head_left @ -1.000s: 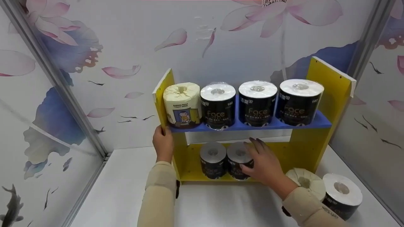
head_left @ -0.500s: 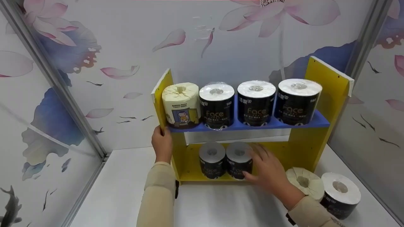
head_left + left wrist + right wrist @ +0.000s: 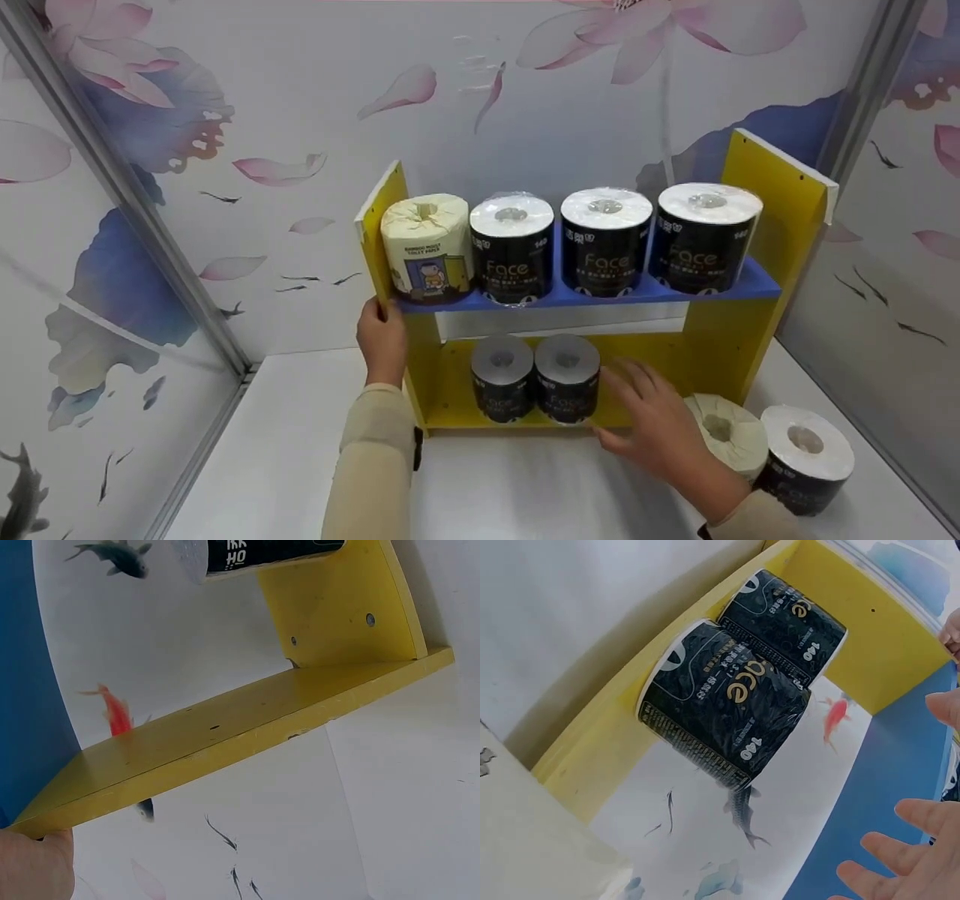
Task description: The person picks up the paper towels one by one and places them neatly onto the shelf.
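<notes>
A small yellow shelf (image 3: pixel 776 217) with a blue board holds toilet paper rolls on two levels. My left hand (image 3: pixel 382 341) grips the edge of its left side panel, where the blue board meets it; some of the fingers are hidden behind. Two black-wrapped rolls stand side by side on the lower level: the left roll (image 3: pixel 501 394) and the right roll (image 3: pixel 568 394). Just right of them is my right hand (image 3: pixel 656 424), fingers spread and holding nothing. In the right wrist view its fingertips (image 3: pixel 874 844) show apart from the black rolls.
On the blue board stand a cream-wrapped roll (image 3: pixel 427 251) and several black-wrapped rolls (image 3: pixel 606 251). Another cream roll (image 3: pixel 731 435) and a black roll (image 3: pixel 806 472) sit on the white table (image 3: pixel 292 450) at the shelf's right front. A printed wall (image 3: pixel 300 90) rises behind.
My right hand has let go of the right lower roll and drawn back to the right and toward me. The left hand keeps its grip on the shelf.
</notes>
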`<state>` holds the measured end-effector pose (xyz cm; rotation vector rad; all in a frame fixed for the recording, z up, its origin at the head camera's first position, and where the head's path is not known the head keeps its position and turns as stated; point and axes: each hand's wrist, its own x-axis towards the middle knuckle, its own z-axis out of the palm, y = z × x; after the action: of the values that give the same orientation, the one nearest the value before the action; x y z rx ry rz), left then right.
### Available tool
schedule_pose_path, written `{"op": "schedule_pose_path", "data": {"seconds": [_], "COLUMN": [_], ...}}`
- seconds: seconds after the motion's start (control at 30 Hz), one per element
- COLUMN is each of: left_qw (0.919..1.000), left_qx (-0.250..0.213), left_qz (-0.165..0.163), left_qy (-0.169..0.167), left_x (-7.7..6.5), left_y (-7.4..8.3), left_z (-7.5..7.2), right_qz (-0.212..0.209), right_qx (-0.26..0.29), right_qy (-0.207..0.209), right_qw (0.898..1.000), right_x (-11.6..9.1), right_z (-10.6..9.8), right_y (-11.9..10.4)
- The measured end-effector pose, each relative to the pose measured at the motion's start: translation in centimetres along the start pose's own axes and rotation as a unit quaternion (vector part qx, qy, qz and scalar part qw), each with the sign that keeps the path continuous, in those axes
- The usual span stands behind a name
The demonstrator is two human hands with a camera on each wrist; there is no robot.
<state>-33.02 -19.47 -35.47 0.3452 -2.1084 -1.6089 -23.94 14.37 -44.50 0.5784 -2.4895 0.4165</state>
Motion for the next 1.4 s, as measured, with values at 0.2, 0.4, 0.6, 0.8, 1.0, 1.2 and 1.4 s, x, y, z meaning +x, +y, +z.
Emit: {"op": "schedule_pose_path", "data": {"seconds": [0.2, 0.4, 0.6, 0.8, 1.0, 1.2, 1.4], "left_qw": [1.0, 1.0, 1.0, 0.9999, 0.9999, 0.9999, 1.0], "left_qx": [0.004, 0.003, -0.003, -0.004, -0.011, -0.008, 0.003], "left_qz": [-0.001, -0.003, -0.003, 0.001, 0.008, 0.007, 0.006], "left_qy": [-0.001, -0.002, -0.006, -0.01, -0.004, -0.006, -0.003], "left_x": [-0.1, -0.1, -0.1, -0.1, -0.1, 0.0, 0.1], "left_y": [0.0, 0.1, 0.1, 0.1, 0.0, -0.1, -0.2], "left_z": [0.0, 0.0, -0.1, -0.2, -0.1, -0.1, -0.1], "right_qz": [-0.005, 0.018, 0.048, 0.081, 0.105, 0.12, 0.112], "right_qx": [-0.006, -0.004, -0.002, -0.007, -0.012, -0.018, -0.025], "right_qy": [0.011, -0.012, -0.031, -0.063, -0.083, -0.096, -0.076], "right_qw": [1.0, 1.0, 0.998, 0.995, 0.991, 0.988, 0.99], "right_x": [-1.0, -1.7, -2.4, -3.1, -3.7, -4.3, -4.8], "right_z": [-0.4, -0.8, -0.9, -1.0, -1.2, -1.1, -1.1], "right_y": [0.4, 1.0, 2.1, 3.0, 3.7, 4.8, 5.5]}}
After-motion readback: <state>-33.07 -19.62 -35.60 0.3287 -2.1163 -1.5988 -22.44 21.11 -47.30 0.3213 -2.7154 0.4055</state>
